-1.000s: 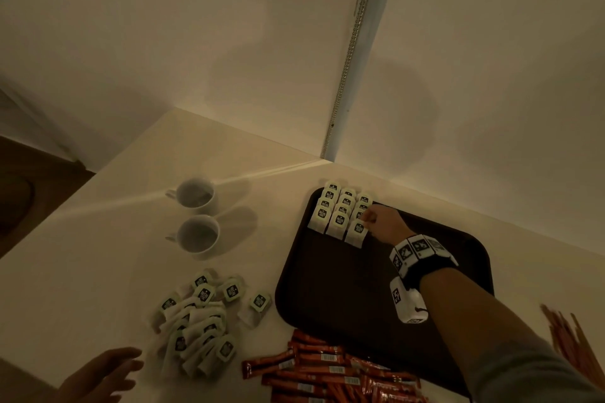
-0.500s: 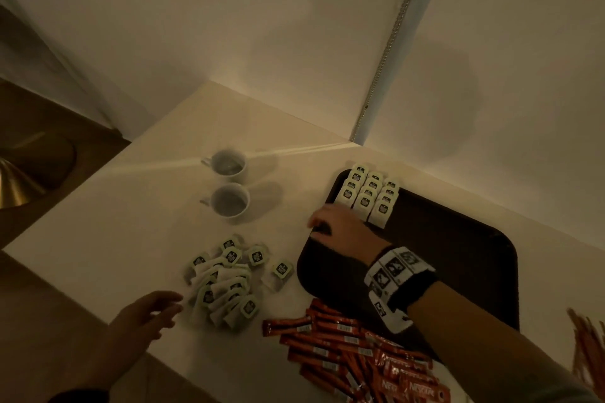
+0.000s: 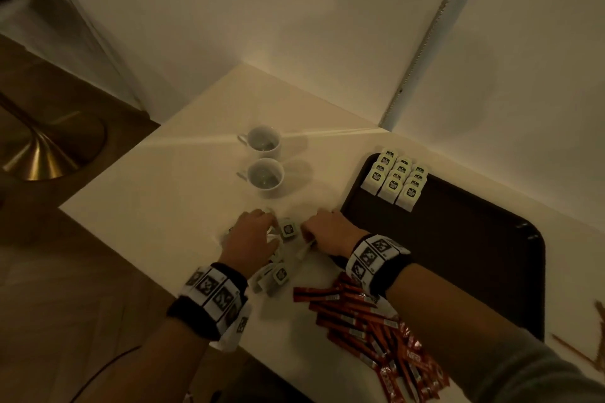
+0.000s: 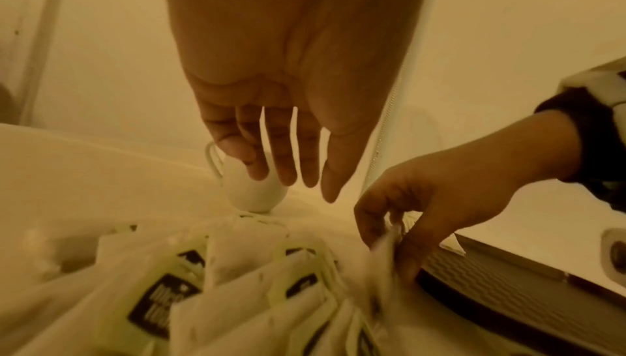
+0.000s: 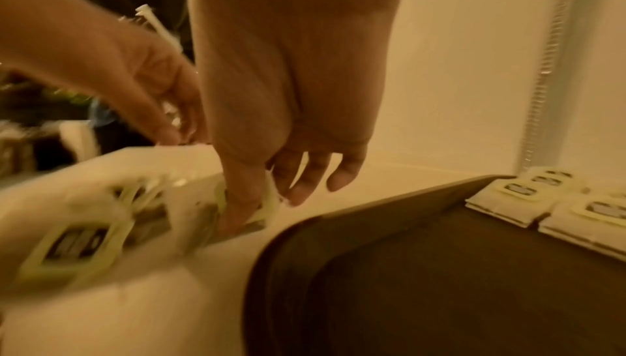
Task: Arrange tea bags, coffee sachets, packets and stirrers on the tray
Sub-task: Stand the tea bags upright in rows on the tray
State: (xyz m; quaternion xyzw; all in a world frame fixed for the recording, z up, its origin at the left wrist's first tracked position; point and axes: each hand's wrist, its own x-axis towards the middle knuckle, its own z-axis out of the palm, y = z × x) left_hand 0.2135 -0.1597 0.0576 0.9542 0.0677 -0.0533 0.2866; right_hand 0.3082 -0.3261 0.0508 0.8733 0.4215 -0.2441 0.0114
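Your right hand (image 3: 330,232) pinches one tea bag (image 5: 267,205) from the loose pile (image 3: 278,258) while your left hand (image 3: 250,239) hovers spread, so tangled strings could drag neighbours along

A pale tabletop (image 3: 170,193) sits pushed into a corner of plain cream walls (image 3: 262,20), under dim, warm light. A vertical metal strip (image 3: 422,42) runs down the wall to the right. To the left lies wood-patterned floor (image 3: 65,288), where a brass-coloured pedestal base (image 3: 49,144) stands.
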